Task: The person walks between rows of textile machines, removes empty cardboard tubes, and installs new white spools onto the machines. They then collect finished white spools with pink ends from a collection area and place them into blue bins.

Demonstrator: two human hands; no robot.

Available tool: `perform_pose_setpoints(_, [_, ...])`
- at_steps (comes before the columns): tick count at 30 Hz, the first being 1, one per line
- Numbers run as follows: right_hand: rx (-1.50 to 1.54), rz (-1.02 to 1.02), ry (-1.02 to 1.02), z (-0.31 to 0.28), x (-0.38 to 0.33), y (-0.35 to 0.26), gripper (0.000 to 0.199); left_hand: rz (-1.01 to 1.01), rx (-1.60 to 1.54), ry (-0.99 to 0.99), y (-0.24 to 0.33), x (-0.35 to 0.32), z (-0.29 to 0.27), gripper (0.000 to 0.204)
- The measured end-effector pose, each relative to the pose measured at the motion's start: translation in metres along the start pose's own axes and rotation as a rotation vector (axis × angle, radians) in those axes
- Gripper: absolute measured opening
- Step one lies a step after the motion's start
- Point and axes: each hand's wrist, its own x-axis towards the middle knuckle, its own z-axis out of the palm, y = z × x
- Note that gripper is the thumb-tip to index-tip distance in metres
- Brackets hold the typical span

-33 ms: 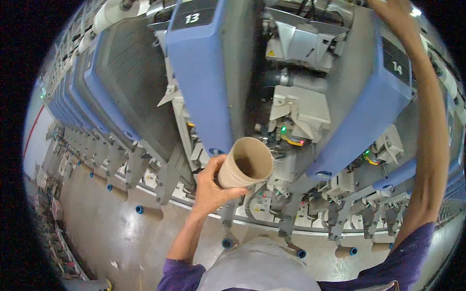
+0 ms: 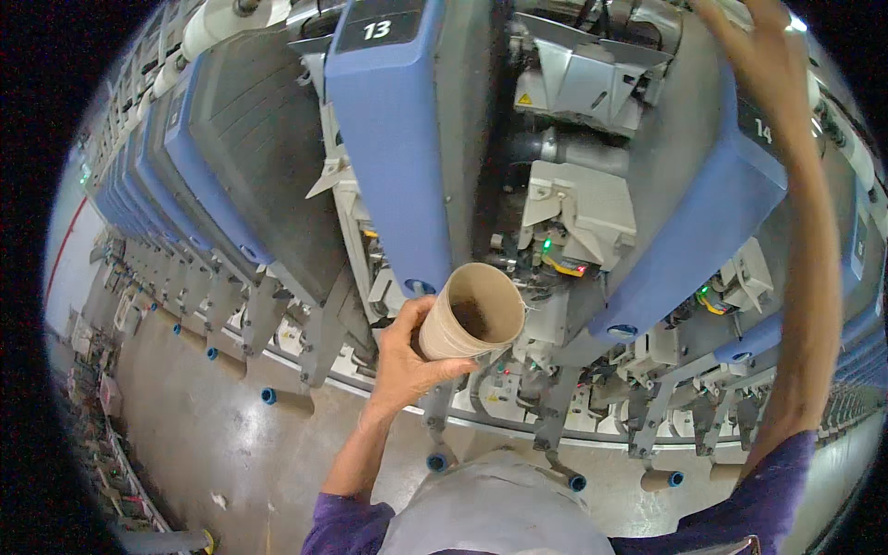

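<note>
My left hand (image 2: 404, 367) is closed around an empty brown paper yarn cone (image 2: 444, 335), thumb along its near side. The cone's wide mouth tilts up toward me, and its inside is dark. It is in front of the lower end of a blue-fronted machine panel (image 2: 388, 176). My right arm stretches up along the right side, past a second blue panel (image 2: 680, 240). At the top edge my right hand (image 2: 770, 65) has its thumb and fingers apart, slightly blurred. Its fingertips are partly cut off, and nothing shows in it.
Between the panels are a grey metal drum (image 2: 592, 155) and a pale unit (image 2: 583, 208) with small lights. Brackets line the machine's lower edge, with several brown tubes (image 2: 294, 403) sticking out over the floor. Another machine row (image 2: 111, 462) stands at the left.
My right hand has come slightly lower into view, its fingers spread wider. The view has shifted a little. My left hand keeps its hold on the paper yarn cone.
</note>
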Motion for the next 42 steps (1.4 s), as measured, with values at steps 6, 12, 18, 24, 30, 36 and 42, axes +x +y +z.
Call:
perform_pose_setpoints(6, [0.812,0.560,-0.659,0.025,-0.183,-0.128,0.029,-0.059,0.151,0.098,-0.001,-0.021,-0.009,0.076])
perform_pose_setpoints(12, [0.775,0.542,-0.614,0.030,-0.255,-0.152,0.035,0.113,0.435,0.095,-0.013,-0.031,0.009,0.068])
perform_pose_setpoints(18, [1.136,1.144,-0.547,-0.011,-0.318,-0.152,0.029,-0.593,-0.430,0.267,-0.041,-0.044,0.047,0.059])
perform_pose_setpoints(24, [1.247,1.554,-0.272,-0.073,-0.376,-0.159,0.014,-0.529,-1.094,0.171,-0.055,-0.031,0.072,0.071])
perform_pose_setpoints(30, [1.202,1.841,0.083,-0.113,-0.396,-0.163,0.029,-0.596,-1.107,0.148,-0.037,-0.004,0.099,0.068])
perform_pose_setpoints(36, [1.377,1.929,0.858,-0.165,-0.454,-0.140,0.013,-0.583,-1.142,0.386,-0.043,0.007,0.116,0.072])
perform_pose_setpoints(42, [1.308,1.920,0.702,-0.405,-0.688,-0.093,0.007,-0.623,-1.115,0.429,-0.067,0.006,0.106,0.070])
